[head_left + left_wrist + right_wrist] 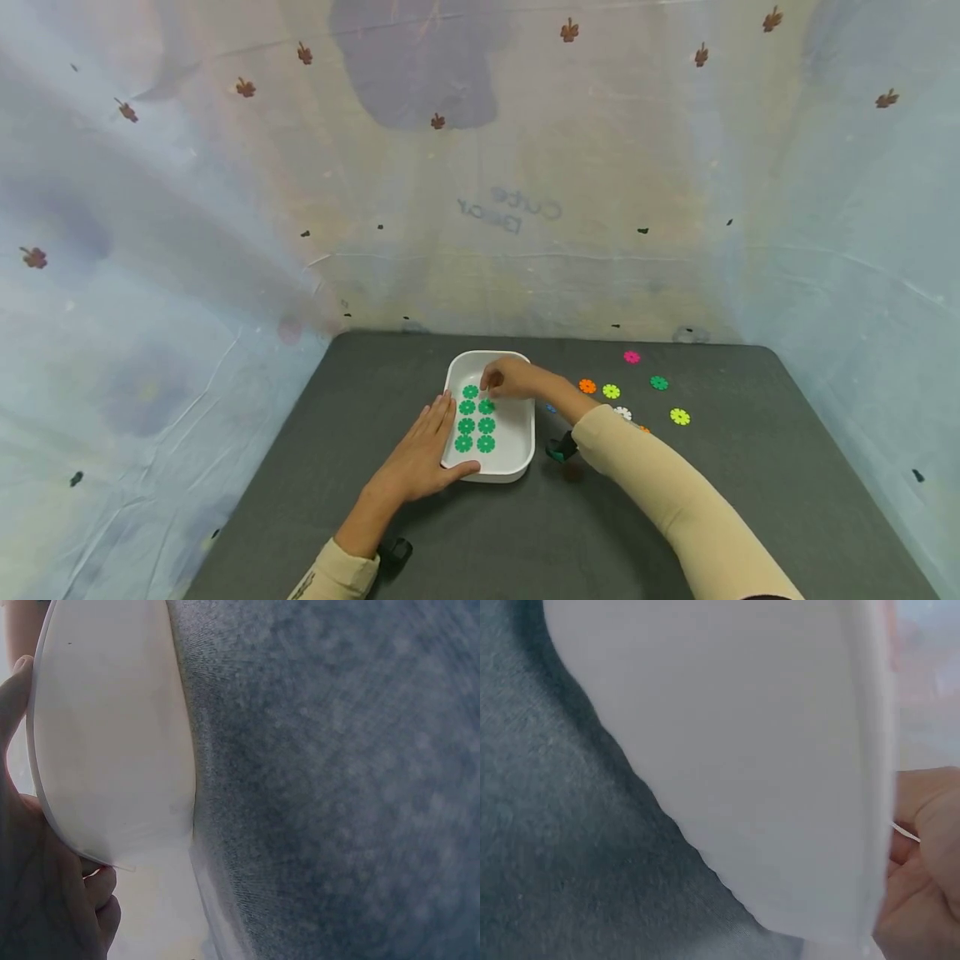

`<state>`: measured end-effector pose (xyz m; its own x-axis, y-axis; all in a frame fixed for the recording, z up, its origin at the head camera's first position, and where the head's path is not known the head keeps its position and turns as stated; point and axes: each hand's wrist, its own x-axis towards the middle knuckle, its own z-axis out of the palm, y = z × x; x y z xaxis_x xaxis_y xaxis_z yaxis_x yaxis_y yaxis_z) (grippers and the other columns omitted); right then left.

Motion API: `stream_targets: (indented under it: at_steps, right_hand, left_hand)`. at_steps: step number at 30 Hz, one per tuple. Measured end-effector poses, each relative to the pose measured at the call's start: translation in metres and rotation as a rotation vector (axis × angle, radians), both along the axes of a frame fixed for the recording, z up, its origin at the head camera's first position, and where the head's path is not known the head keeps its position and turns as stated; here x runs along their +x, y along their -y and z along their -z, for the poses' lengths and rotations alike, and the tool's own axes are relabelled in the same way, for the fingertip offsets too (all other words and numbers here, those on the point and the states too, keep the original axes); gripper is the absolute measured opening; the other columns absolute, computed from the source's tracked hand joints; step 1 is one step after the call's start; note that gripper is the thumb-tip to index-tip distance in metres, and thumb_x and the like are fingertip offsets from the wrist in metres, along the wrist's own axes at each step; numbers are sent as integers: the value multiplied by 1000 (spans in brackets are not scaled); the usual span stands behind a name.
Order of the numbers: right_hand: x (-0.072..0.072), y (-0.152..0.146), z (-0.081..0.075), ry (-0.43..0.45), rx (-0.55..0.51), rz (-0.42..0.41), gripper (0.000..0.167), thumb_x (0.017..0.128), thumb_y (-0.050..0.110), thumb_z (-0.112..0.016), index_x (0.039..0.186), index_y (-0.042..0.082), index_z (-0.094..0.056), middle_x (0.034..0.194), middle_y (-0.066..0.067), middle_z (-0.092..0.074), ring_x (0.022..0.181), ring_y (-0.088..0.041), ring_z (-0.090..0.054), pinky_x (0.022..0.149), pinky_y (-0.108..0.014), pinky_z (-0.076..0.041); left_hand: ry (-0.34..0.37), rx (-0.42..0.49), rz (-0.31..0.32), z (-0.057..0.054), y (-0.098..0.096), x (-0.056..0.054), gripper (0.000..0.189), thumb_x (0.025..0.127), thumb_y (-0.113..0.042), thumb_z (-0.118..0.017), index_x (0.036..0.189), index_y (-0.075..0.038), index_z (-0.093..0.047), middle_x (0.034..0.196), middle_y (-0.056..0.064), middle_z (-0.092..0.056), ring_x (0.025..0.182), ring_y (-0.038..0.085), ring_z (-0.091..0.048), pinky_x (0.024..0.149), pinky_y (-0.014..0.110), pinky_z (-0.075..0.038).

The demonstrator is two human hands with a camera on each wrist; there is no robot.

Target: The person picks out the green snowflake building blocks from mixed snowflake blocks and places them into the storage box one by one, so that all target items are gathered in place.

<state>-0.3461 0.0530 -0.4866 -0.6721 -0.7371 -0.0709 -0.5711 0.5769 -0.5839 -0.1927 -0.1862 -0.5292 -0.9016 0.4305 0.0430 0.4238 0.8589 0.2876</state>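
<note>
A white rectangular tray (516,442) holds several green flower-shaped discs (486,425) in two columns on its left side. Along the tray's left rim lies my left hand (420,454), its fingers straight and its thumb spread over the near edge. In the left wrist view the tray's wall (112,742) sits against that hand. Over the far part of the tray, my right hand (513,379) has curled fingers and pinches a green flower-shaped disc (487,407) at the top of the right column; the fingertips partly cover it. The right wrist view shows mainly the tray's outer wall (727,750).
Right of the tray, loose flower-shaped discs lie on the dark grey table (322,417): a pink disc (632,357), an orange disc (587,386), yellow discs (680,417), a green disc (659,382) and a white disc (623,412). The right forearm partly hides this group. A patterned sheet (480,275) surrounds the table.
</note>
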Motion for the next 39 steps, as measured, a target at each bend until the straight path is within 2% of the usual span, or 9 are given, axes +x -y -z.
stream_targets:
  at_steps: [7, 10, 17, 27, 32, 39]
  right_hand:
    - [5, -32, -15, 0, -149, 41, 17, 106, 8, -69, 121, 5, -76, 111, -6, -76, 103, -19, -72, 94, -36, -61]
    - [8, -51, -22, -3, -201, 83, 19, 106, 9, -69, 124, 7, -75, 113, -7, -75, 105, -21, -72, 97, -39, -61]
    - [14, -100, -26, -22, -261, 183, 21, 105, 8, -71, 125, 5, -74, 114, -10, -74, 104, -27, -71, 96, -48, -60]
    - [20, -171, -2, -62, -247, 293, 19, 105, 8, -71, 123, 3, -73, 118, -17, -74, 107, -31, -71, 95, -51, -60]
    - [20, -203, 12, -83, -202, 411, 20, 105, 11, -72, 124, 3, -72, 114, -13, -74, 105, -32, -71, 92, -52, -60]
    - [17, -243, 27, -98, -154, 574, 31, 105, 14, -71, 130, -5, -68, 117, -21, -72, 107, -39, -70, 89, -57, -59]
  left_hand:
    - [14, 1, -7, 0, 0, 0, 118, 98, -77, -58, 171, 1, -8, 180, 15, -3, 167, 28, -4, 135, 51, -11]
    - [18, 0, -10, -1, 0, 0, 118, 97, -77, -58, 171, 1, -9, 180, 15, -3, 167, 28, -5, 135, 51, -12]
    - [12, 5, -4, 0, 0, 0, 119, 97, -78, -59, 171, 1, -9, 180, 16, -3, 167, 29, -5, 135, 51, -13]
    - [6, 12, -7, 1, 0, 1, 120, 96, -78, -59, 171, 2, -10, 180, 16, -4, 167, 29, -6, 135, 51, -13]
    - [12, 22, -11, 0, 0, 1, 120, 96, -78, -60, 171, 2, -10, 180, 16, -3, 167, 28, -6, 135, 50, -12]
    - [10, 29, -11, 2, 0, 0, 120, 96, -79, -59, 171, 1, -10, 180, 16, -4, 167, 28, -7, 135, 50, -12]
